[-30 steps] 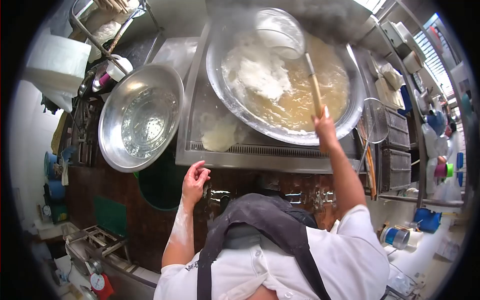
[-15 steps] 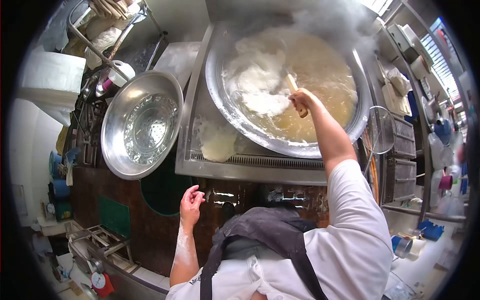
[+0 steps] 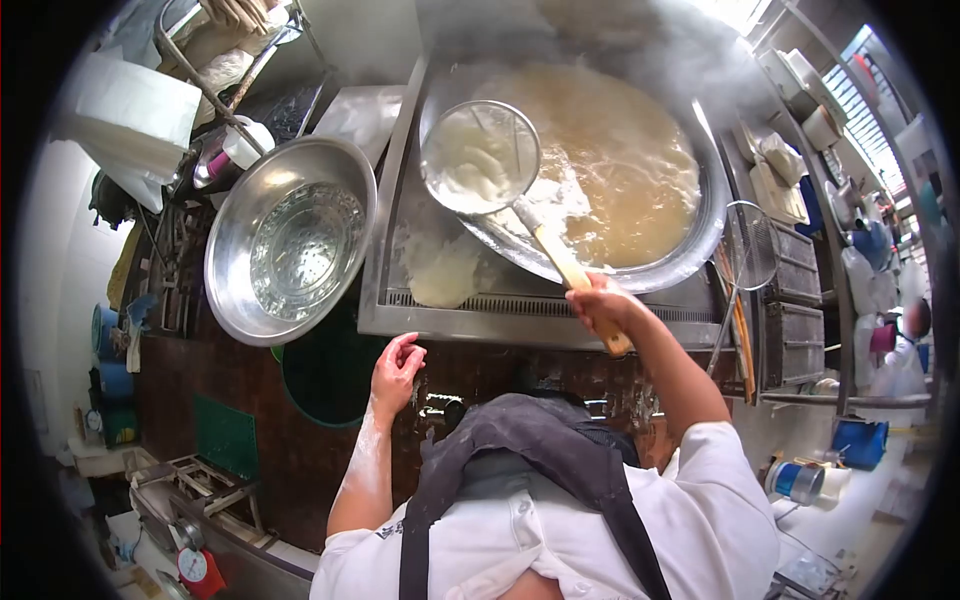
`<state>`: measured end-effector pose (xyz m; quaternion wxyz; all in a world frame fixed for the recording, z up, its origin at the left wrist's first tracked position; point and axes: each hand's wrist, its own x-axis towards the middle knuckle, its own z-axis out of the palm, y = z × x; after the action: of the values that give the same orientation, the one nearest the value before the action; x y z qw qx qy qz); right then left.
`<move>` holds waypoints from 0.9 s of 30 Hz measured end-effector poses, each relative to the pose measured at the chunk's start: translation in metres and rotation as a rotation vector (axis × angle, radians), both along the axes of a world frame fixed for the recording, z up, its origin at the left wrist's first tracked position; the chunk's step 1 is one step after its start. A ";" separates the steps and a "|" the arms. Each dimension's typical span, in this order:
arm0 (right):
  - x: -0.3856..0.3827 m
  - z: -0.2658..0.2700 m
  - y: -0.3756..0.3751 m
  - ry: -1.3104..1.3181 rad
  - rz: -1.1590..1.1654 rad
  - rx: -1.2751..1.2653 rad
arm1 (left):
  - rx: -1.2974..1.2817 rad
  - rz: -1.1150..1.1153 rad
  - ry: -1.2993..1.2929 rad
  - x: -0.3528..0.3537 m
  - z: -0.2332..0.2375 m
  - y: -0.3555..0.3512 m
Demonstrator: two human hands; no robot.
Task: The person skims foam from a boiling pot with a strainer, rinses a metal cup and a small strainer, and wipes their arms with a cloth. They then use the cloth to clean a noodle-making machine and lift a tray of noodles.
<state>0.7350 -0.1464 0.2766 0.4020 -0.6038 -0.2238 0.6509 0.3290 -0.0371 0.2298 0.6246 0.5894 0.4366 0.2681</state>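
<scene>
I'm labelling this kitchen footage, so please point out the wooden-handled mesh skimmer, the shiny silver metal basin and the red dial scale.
Wooden-handled mesh skimmer [image 3: 563, 258]: head view, on its handle.
Shiny silver metal basin [image 3: 232, 250]: head view, on its inner wall.
Red dial scale [image 3: 192, 566]: head view, on its white face.

Daylight glares white at the window slats [image 3: 868, 110], steam [image 3: 690, 45] hazes the pot's [image 3: 640, 190] far side, highlights gleam on the basin [image 3: 290, 240], edges bend into black.

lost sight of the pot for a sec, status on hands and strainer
Right hand gripping strainer by its wooden handle. Strainer over the left rim of the pot, white mass inside. Left hand empty. Steam partly veiling far side.
</scene>
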 end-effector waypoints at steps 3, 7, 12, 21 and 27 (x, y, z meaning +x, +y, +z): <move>-0.046 0.046 -0.027 -0.205 0.058 -0.023 | 0.021 -0.023 -0.004 -0.002 0.012 -0.003; -0.106 0.097 -0.061 -0.715 0.146 -0.119 | 0.013 -0.051 0.009 -0.027 0.003 -0.010; -0.111 -0.046 -0.113 -1.431 0.315 0.214 | -0.003 -0.074 -0.019 -0.043 -0.006 -0.011; -0.131 -0.075 -0.112 -1.427 0.284 0.140 | 0.008 -0.068 0.018 -0.060 -0.006 -0.012; -0.129 -0.015 -0.093 -1.387 0.078 0.227 | 0.028 -0.089 0.038 -0.059 -0.003 -0.013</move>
<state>0.6056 -0.2392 0.2616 0.2033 -0.8253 -0.5167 0.1025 0.2701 -0.0498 0.2264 0.6191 0.6220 0.4180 0.2347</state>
